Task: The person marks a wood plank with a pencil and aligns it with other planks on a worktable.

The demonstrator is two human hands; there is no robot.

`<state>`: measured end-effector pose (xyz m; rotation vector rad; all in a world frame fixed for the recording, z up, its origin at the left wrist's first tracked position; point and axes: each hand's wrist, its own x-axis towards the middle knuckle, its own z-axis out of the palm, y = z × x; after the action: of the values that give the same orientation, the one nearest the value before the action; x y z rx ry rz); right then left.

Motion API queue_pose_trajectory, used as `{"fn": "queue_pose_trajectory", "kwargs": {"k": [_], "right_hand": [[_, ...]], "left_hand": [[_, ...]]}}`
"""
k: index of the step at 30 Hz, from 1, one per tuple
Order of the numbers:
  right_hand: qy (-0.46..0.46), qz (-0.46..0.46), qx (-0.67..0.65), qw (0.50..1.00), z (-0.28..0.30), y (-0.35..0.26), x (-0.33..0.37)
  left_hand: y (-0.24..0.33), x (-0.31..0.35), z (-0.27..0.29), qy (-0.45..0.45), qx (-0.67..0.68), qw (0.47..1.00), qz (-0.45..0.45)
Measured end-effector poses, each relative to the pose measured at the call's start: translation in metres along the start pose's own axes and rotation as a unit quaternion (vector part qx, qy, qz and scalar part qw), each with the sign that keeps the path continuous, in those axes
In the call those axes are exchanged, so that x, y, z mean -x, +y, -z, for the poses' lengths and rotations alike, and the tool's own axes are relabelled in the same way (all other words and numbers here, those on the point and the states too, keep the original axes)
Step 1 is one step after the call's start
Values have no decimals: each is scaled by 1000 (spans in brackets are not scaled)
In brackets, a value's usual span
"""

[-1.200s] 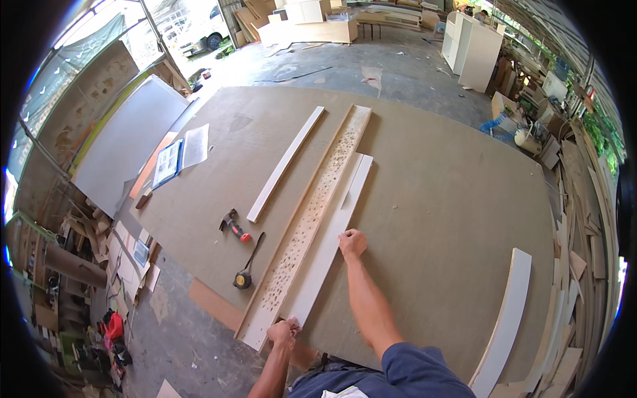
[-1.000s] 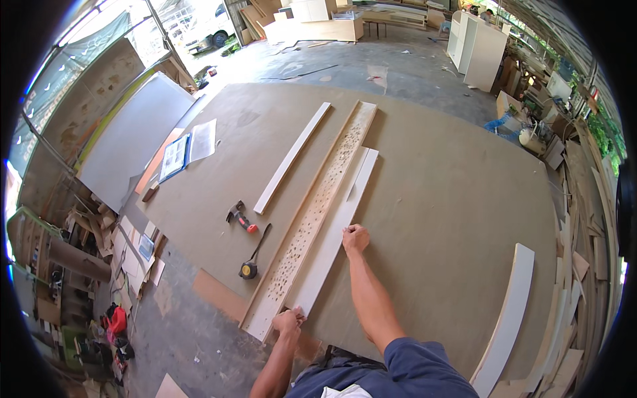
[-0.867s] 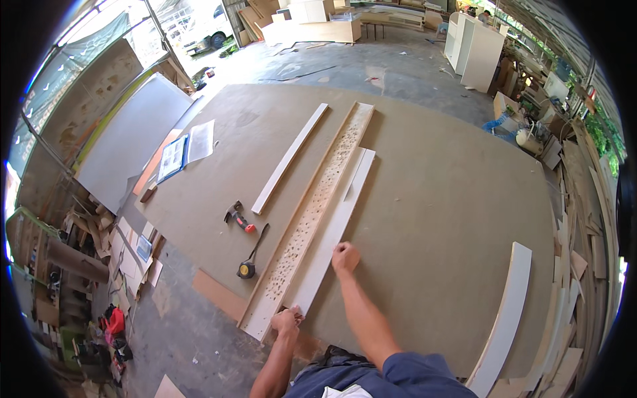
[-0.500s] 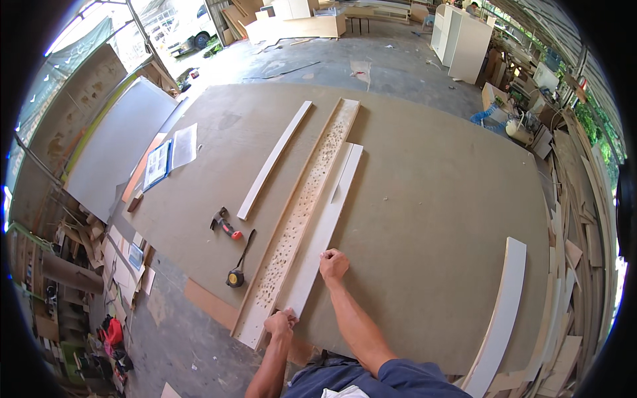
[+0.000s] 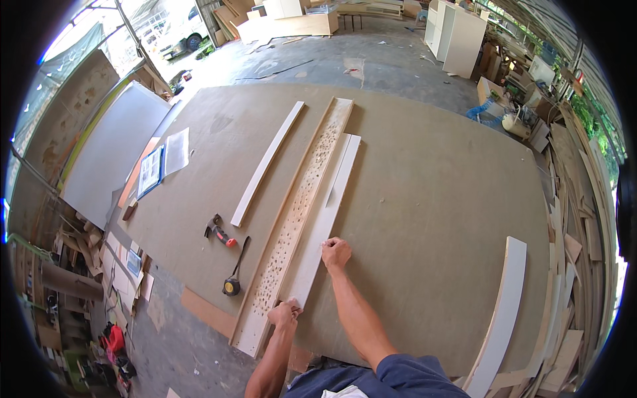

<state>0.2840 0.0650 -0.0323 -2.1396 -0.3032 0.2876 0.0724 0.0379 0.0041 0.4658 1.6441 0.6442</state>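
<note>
A long white board lies along the right side of a longer wooden strip dotted with many small holes or marks. At the white board's near end is my left hand, its fingers closed on the end. My right hand is closed on the board's right edge, farther up, with its fingertips pinched there. A narrow, lighter strip shows along the far part of the white board. Left of the dotted strip, a claw hammer with a red-and-black handle and a tape measure rest on the large tabletop.
A narrow white slat lies left of the dotted strip, and another white board sits near the right edge. A blue folder with papers is at the left. Stacked offcuts line the right side.
The white board has slid a little away from me alongside the dotted strip, and both my hands have moved forward with it. The view has shifted slightly.
</note>
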Motion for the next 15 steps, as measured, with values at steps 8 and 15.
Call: {"fn": "queue_pose_trajectory", "kwargs": {"k": [8,15], "right_hand": [[6,3,-4,1000,-9,-2,-33],[57,86,-15,995,-11,11,-26]], "left_hand": [[3,-11,-31,24,7,1000,-14],[5,-10,-49,45,-28,998,-16]]}}
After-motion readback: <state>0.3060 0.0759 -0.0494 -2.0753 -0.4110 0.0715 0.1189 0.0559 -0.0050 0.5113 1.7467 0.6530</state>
